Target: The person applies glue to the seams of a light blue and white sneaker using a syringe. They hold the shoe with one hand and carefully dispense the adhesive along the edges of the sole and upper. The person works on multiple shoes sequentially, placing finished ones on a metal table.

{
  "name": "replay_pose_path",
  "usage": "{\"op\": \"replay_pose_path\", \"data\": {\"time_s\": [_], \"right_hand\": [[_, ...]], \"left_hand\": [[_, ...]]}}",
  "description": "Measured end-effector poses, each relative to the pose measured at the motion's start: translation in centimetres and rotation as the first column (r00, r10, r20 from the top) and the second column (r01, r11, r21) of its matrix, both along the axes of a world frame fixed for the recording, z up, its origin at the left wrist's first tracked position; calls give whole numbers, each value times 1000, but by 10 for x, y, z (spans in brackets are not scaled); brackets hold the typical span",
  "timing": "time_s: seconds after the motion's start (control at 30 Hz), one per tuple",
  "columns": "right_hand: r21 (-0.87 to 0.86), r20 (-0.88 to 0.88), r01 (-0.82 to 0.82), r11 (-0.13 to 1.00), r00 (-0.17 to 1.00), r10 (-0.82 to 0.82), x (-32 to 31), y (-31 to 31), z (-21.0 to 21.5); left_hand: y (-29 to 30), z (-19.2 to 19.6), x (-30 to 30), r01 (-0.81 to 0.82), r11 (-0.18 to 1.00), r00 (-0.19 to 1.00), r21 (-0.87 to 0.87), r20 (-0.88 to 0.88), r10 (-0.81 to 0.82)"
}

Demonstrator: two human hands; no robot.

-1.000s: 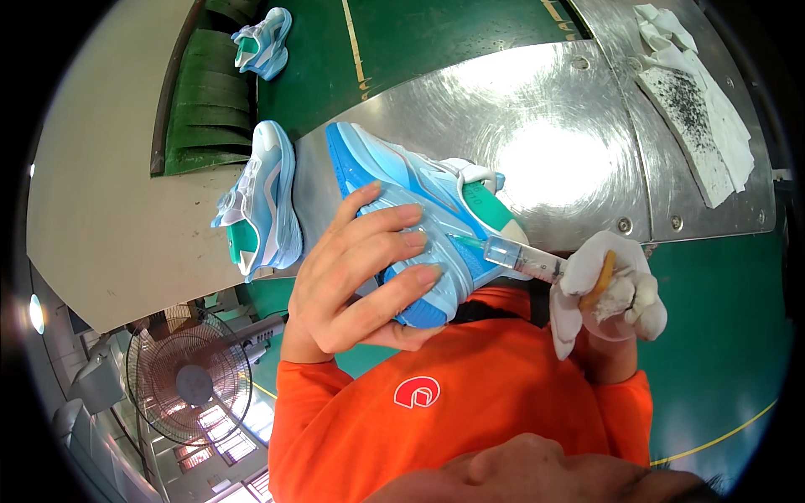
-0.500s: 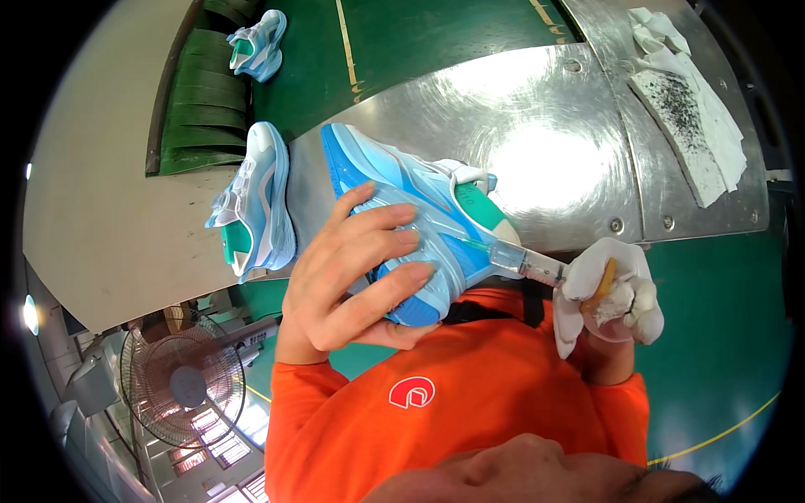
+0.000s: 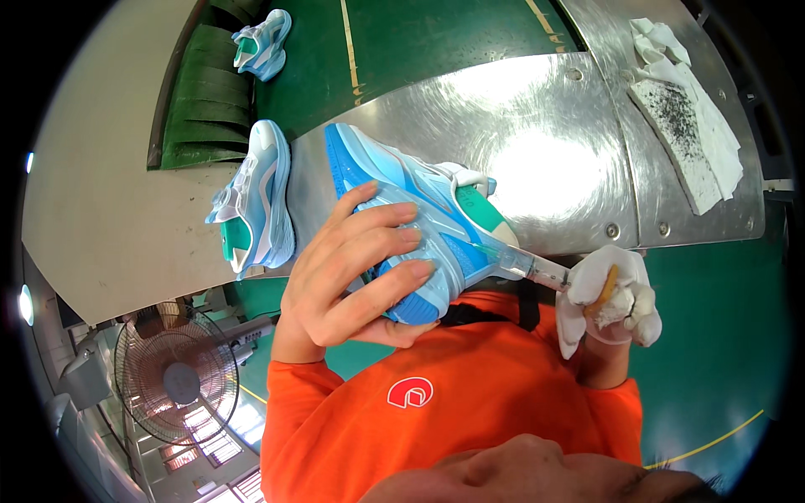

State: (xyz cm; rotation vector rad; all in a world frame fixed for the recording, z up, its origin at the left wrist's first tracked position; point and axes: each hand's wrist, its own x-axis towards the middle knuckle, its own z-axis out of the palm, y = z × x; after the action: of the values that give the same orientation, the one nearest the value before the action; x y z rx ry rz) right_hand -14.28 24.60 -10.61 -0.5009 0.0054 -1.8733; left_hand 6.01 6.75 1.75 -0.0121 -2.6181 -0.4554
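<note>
My left hand (image 3: 356,268), bare, is wrapped round the sole side of a light-blue and white sports shoe (image 3: 411,180). The shoe is tipped on its side, its blue outsole turned toward me and a green insole showing at the opening. A white glove covers my right hand (image 3: 610,298), closed round a clear syringe (image 3: 537,268). The slim, greenish tip of the syringe points left and meets the shoe's lower side near the heel; whether it touches, I cannot tell. A tan patch shows among the gloved fingers.
A matching shoe (image 3: 260,197) rests on the left surface, another (image 3: 262,46) farther off on the green belt (image 3: 436,38). Beyond my hands spans a shiny metal plate (image 3: 470,101). White sheets and a black-speckled pad (image 3: 679,130) lie far right. A fan (image 3: 180,381) stands lower left.
The syringe and its tip have shifted slightly right and down along the shoe. My left hand keeps its hold with hardly any movement. The whole view has moved a little.
</note>
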Motion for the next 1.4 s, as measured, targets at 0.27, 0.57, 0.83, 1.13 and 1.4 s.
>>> {"op": "replay_pose_path", "data": {"time_s": [0.27,0.57,0.83,1.13,1.4], "right_hand": [[-129,-103,99,987,988,-112,-1,-4,-3],[-59,-264,172,983,947,-181,-35,0,10],[93,-822,842,532,367,-436,-32,-3,-10],[-47,-972,935,351,38,-233,-36,-25,-9],[-98,-995,963,252,-97,-19,-32,-36,-14]], "left_hand": [[0,0,0,32,999,999,-9,-32,-33],[-15,7,3,30,999,984,-37,-172,-36],[-34,5,70,-366,930,817,42,-464,343],[1,-67,144,-576,366,481,731,-58,875],[-80,-93,103,-714,432,505,550,-22,863]]}}
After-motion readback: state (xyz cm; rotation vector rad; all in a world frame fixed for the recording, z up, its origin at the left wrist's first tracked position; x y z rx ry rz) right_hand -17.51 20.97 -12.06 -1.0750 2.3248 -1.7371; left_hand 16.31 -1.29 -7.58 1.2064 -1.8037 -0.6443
